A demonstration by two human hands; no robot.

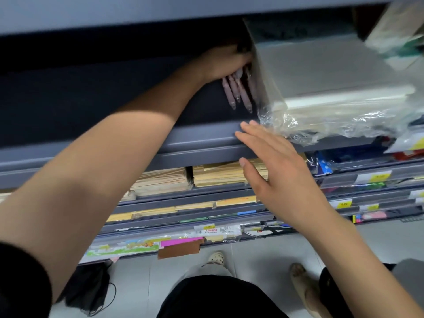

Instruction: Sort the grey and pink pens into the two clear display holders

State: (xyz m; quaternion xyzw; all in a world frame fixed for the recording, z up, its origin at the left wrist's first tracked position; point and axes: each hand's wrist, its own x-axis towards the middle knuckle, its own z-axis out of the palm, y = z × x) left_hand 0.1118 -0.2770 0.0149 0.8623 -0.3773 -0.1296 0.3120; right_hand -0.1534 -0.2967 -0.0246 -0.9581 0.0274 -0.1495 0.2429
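Lying deep on the dark grey metal shelf (206, 138), a bunch of slim dusty-pink plastic pens (238, 92) is gripped by the left hand (224, 63), long axes pointed toward the person; the right hand (275, 161) is held nearer, spread flat, empty.

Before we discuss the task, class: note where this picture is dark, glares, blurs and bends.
Head view: the shelf recess around the left hand and pink pens lies in deep shadow; the plastic wrap throws white glare; the top-right corner is blurred; the shelf edge bows from the wide lens.
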